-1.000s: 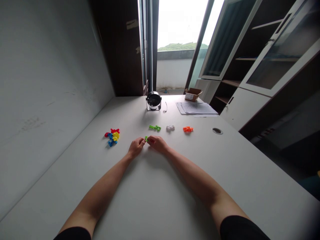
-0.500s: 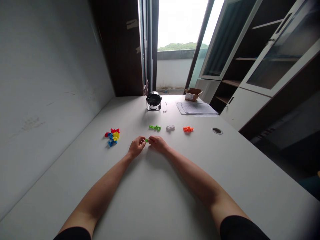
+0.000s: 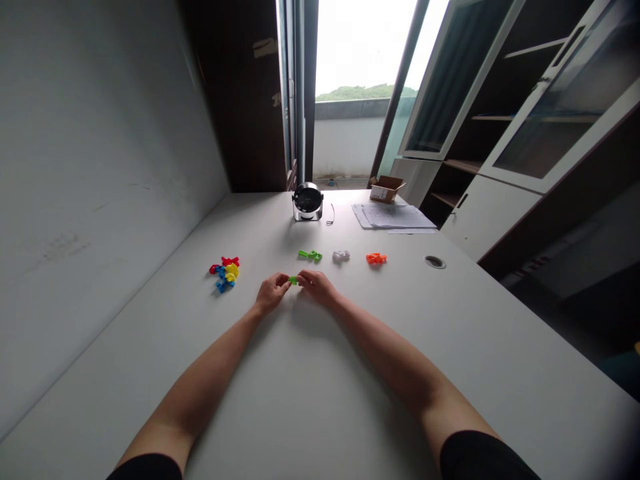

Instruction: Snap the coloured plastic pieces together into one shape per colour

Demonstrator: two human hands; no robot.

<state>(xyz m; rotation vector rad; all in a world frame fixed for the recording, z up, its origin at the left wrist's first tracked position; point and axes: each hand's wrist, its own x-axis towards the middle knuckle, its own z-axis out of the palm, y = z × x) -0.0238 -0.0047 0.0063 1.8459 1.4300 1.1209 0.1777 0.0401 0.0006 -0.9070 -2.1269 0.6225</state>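
My left hand (image 3: 271, 291) and my right hand (image 3: 317, 287) meet over the middle of the white table (image 3: 320, 373), both pinching one small green plastic piece (image 3: 293, 281) between their fingertips. Just beyond them lie a green assembled piece (image 3: 310, 255), a grey-white piece (image 3: 341, 256) and an orange piece (image 3: 375, 258) in a row. To the left sits a heap of red, yellow and blue pieces (image 3: 225, 272).
A round black and silver device (image 3: 307, 201) with a thin cord stands at the table's far edge. Papers (image 3: 393, 217) and a small open cardboard box (image 3: 386, 189) lie at the back right. A cable hole (image 3: 435, 262) is at right. A wall runs along the left.
Both hands have barely moved; the green piece between the fingertips has shifted slightly.
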